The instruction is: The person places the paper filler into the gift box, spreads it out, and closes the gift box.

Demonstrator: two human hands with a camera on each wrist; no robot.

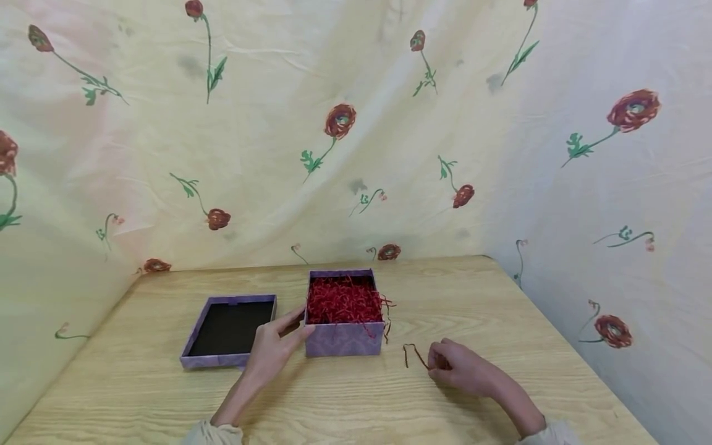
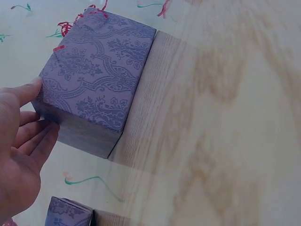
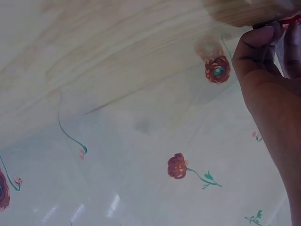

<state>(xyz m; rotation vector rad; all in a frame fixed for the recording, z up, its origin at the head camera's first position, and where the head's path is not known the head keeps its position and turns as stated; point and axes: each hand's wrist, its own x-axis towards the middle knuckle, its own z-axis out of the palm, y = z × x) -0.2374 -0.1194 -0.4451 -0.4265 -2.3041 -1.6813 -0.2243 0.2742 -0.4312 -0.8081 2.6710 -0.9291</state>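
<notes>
A purple patterned box stands on the table, filled with red crinkle-cut paper shreds. My left hand holds the box by its near left corner. In the left wrist view the thumb lies at the edge of the patterned wall and the fingertips touch the adjoining side. To the right of the box, my right hand pinches a thin red paper strip low over the table; the strip's bent end extends leftward. Only a bit of red shows at the fingertips in the right wrist view.
The box's lid, with a black inside, lies upturned to the left of the box. A few paper strands hang over the box's right edge. Flower-printed cloth walls the wooden table at the back and sides.
</notes>
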